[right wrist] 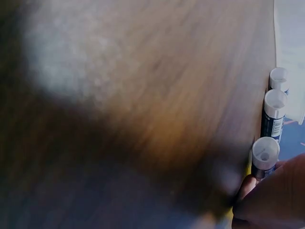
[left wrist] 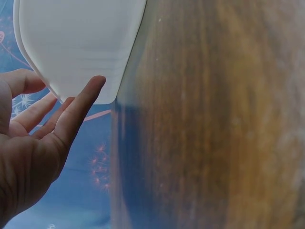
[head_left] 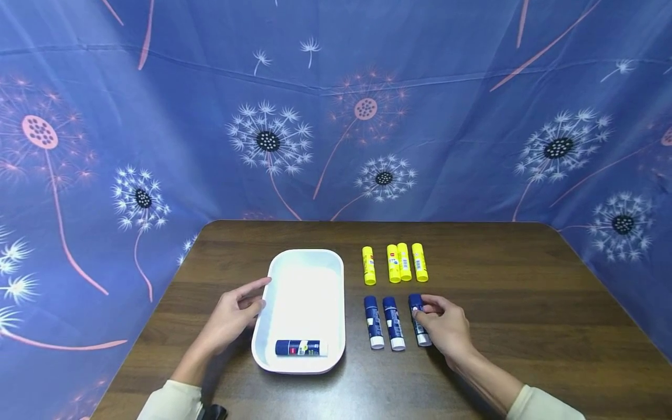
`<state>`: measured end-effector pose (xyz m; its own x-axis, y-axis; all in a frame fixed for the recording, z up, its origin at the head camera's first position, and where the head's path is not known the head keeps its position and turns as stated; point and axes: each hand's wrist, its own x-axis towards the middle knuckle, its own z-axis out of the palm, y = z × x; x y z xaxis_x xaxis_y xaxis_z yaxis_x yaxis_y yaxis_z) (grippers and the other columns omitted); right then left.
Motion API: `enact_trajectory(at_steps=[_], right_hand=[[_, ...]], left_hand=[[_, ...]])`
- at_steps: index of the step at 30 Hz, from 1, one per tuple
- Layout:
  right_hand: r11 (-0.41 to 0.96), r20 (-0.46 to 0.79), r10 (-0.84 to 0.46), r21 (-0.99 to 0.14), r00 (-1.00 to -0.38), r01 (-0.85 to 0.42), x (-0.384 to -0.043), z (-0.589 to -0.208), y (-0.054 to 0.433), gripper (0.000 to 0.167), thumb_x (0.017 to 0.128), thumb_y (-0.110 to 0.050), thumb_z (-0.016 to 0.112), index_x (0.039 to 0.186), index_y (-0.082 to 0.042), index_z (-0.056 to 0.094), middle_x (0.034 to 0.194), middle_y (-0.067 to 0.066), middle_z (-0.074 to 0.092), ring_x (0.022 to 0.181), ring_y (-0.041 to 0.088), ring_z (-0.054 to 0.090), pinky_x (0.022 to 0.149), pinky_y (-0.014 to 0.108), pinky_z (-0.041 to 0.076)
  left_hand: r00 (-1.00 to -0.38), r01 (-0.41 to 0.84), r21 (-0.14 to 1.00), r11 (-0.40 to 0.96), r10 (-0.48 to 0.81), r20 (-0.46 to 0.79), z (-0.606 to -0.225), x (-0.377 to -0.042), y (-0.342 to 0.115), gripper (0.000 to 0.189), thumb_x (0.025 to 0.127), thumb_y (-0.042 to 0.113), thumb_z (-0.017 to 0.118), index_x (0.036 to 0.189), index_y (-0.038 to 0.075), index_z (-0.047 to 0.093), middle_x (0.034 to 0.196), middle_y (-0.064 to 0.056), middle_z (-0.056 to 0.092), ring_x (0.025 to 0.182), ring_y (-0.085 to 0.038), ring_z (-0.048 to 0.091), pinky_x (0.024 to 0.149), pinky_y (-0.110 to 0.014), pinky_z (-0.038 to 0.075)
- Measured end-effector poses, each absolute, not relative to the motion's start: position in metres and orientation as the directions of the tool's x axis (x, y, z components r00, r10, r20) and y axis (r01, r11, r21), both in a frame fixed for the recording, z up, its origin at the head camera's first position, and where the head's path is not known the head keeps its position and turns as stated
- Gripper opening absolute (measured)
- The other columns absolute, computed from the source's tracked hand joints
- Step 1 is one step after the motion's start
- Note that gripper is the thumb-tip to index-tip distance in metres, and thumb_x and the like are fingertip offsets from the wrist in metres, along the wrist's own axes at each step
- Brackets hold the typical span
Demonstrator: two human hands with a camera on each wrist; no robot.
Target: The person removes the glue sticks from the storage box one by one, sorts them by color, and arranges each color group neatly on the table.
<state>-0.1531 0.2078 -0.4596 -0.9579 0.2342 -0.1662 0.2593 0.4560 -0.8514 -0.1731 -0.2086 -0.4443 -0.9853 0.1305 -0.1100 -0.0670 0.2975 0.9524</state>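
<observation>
My right hand pinches a blue glue stick with a white end between thumb and fingers, low over the table. In the right wrist view the white end of this glue stick shows beside the fingers. Two more blue glue sticks lie to its left. Against the left side of a white tray rest the fingertips of my left hand, its fingers spread and fairly straight. Inside the tray, near its front end, another blue glue stick lies crosswise.
Several yellow glue sticks lie in a row behind the blue ones. The brown wooden table meets a blue dandelion-print cloth at its back edge. A small black object shows by the left sleeve.
</observation>
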Motion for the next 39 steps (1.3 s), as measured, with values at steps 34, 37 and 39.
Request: enact_trajectory(at_steps=[34,37,39], right_hand=[[0.356,-0.215,-0.269,-0.928,-0.939,0.110,-0.199,-0.380,0.212,0.061,0.094,-0.013,0.070,0.147,0.008,0.046,0.121,0.018,0.062,0.105,0.019,0.063,0.095,0.031,0.059],[0.307,-0.198,-0.447,-0.950,-0.872,0.058,-0.206,-0.366,0.200,0.058,0.093,-0.010,0.073,0.144,0.006,0.051,0.125,0.020,0.062,0.109,0.020,0.062,0.097,0.030,0.059],[0.294,-0.192,-0.535,-0.955,-0.823,0.032,-0.209,-0.360,0.188,0.055,0.093,-0.010,0.074,0.142,0.004,0.054,0.127,0.019,0.062,0.113,0.021,0.062,0.097,0.028,0.059]], left_hand=[[-0.986,-0.055,0.949,0.309,0.134,-0.101,-0.446,-0.173,-0.211,0.046,0.103,0.006,0.057,0.148,0.012,0.056,0.151,-0.025,0.054,0.126,-0.036,0.066,0.083,-0.037,0.065],[-0.984,-0.053,0.953,0.299,0.145,-0.101,-0.447,-0.174,-0.211,0.046,0.103,0.007,0.057,0.149,0.013,0.056,0.152,-0.024,0.052,0.128,-0.037,0.064,0.085,-0.037,0.065],[-0.985,-0.051,0.953,0.297,0.145,-0.098,-0.446,-0.174,-0.211,0.046,0.103,0.007,0.057,0.149,0.013,0.056,0.153,-0.024,0.052,0.129,-0.037,0.063,0.086,-0.037,0.065]])
